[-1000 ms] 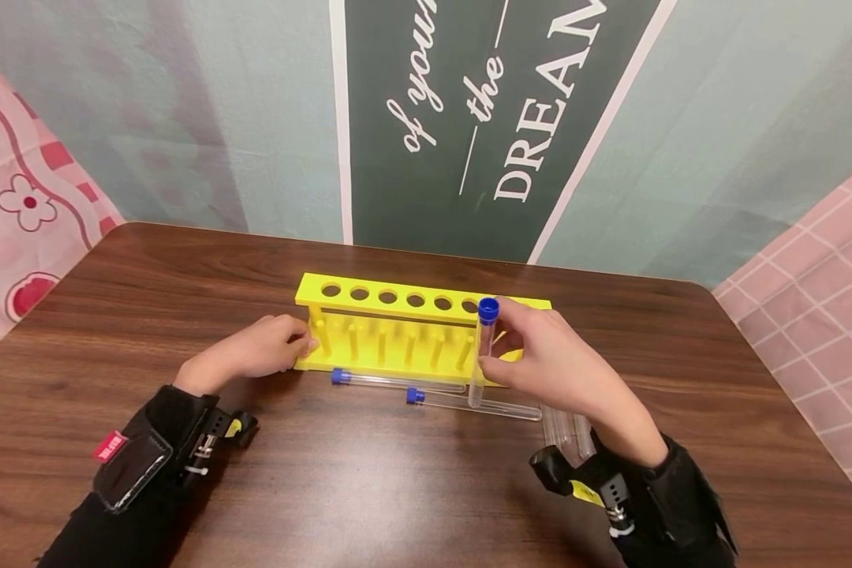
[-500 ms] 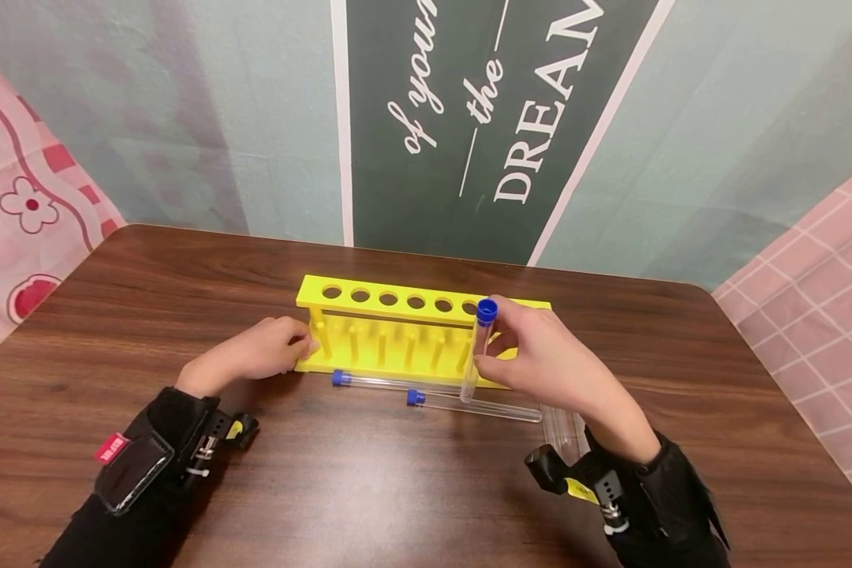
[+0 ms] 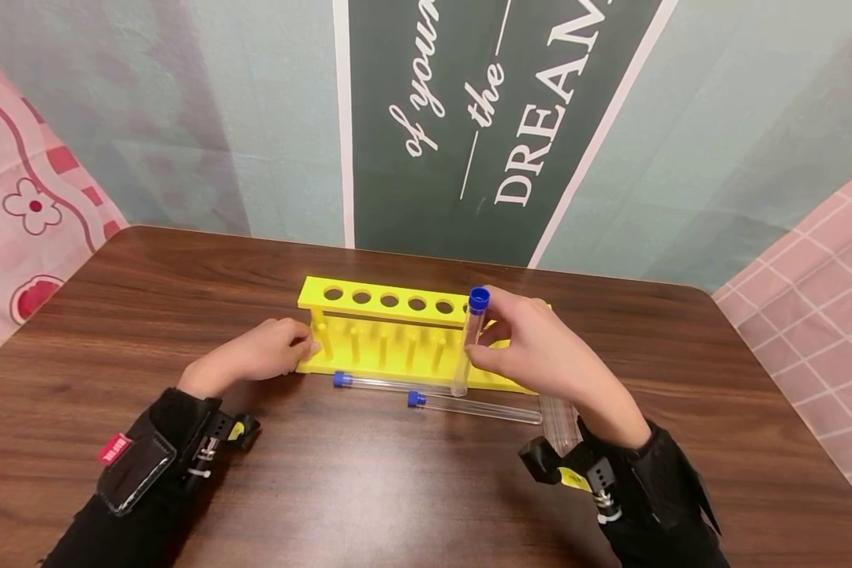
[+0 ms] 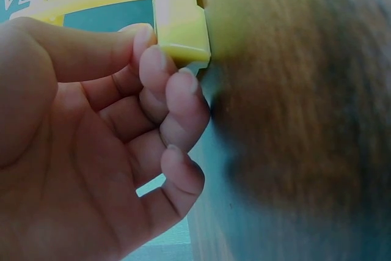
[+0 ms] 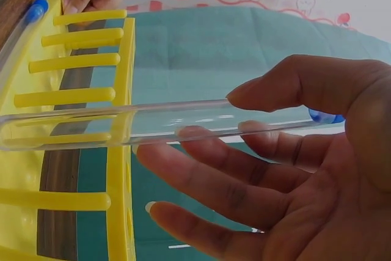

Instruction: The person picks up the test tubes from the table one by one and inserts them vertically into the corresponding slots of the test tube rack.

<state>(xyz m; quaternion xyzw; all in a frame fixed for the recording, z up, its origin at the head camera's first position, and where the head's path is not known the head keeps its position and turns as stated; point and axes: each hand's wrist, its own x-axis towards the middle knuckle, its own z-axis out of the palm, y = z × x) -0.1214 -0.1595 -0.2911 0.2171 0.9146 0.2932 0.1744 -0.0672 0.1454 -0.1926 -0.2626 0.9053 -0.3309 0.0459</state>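
Note:
A yellow test tube rack point(image 3: 390, 312) stands on the table, a row of round holes along its top bar and upright pegs below. My left hand point(image 3: 273, 349) pinches the base at its left end; the left wrist view shows thumb and fingertips on the yellow end point(image 4: 183, 41). In my right hand point(image 3: 539, 343) is a clear test tube point(image 5: 183, 117) with a blue cap, gripped between thumb and fingers. It leans slightly in front of the rack's right half, cap up. Two blue-capped test tubes lie before the rack, one close point(image 3: 390, 385), one nearer me point(image 3: 479, 407).
Several more clear tubes point(image 3: 559, 422) lie at the right, partly hidden under my right wrist. The brown wooden table point(image 3: 369, 489) meets a printed curtain point(image 3: 277, 158) at its back edge.
My right hand has moved a little left along the rack with the test tube, whose lower end has swung left into a tilt. The left hand keeps its place on the rack.

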